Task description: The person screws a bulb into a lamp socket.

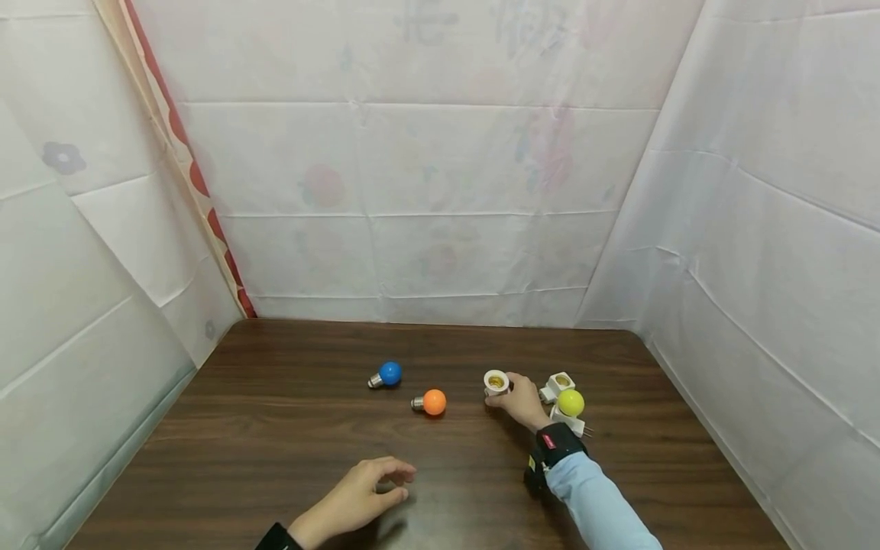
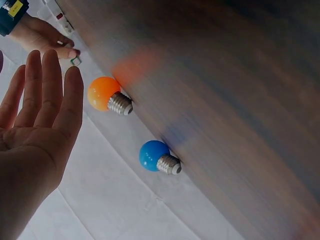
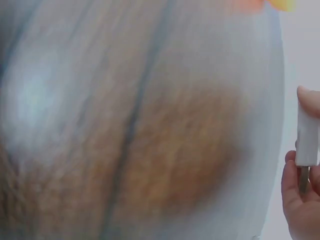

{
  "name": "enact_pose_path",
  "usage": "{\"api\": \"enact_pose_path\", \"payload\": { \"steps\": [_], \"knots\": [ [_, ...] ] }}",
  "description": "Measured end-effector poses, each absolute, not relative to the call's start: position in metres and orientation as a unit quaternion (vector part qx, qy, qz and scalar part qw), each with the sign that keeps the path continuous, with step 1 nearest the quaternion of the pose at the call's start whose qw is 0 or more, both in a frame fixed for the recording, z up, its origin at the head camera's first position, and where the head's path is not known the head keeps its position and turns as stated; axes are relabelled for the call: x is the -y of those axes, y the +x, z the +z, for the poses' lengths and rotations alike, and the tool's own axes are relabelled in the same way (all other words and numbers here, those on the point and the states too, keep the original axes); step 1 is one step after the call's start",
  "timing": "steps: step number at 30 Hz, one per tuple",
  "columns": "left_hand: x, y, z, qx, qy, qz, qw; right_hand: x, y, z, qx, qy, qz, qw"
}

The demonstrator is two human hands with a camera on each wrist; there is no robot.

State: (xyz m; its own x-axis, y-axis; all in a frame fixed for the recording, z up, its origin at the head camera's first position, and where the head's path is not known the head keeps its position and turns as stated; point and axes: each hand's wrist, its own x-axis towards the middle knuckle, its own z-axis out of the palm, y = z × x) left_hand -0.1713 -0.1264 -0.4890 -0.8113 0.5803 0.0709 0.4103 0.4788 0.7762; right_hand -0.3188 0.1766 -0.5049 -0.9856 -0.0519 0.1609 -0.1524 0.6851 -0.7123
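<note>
My right hand (image 1: 517, 399) grips a white lamp socket (image 1: 496, 381) standing on the dark wooden table (image 1: 275, 428); in the right wrist view its fingers (image 3: 300, 190) pinch the white socket (image 3: 307, 140) at the frame's right edge. My left hand (image 1: 371, 489) hovers low over the table near the front edge, fingers relaxed and holding nothing; the left wrist view shows its open palm (image 2: 35, 125). An orange bulb (image 1: 433, 402) and a blue bulb (image 1: 388, 373) lie on the table between the hands, also visible as the orange bulb (image 2: 102, 94) and blue bulb (image 2: 155, 156).
Right of my right hand stand another white socket (image 1: 559, 384) and a yellow bulb (image 1: 571, 402) screwed into a white socket. White sheeting walls (image 1: 426, 191) close in the table on three sides.
</note>
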Motion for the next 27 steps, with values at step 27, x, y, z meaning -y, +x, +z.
{"api": "enact_pose_path", "payload": {
  "steps": [27],
  "knots": [
    [0.132,-0.202,-0.468,-0.872,0.268,0.409,0.033,-0.172,-0.268,-0.476,0.896,0.131,0.416,0.087]
  ]
}}
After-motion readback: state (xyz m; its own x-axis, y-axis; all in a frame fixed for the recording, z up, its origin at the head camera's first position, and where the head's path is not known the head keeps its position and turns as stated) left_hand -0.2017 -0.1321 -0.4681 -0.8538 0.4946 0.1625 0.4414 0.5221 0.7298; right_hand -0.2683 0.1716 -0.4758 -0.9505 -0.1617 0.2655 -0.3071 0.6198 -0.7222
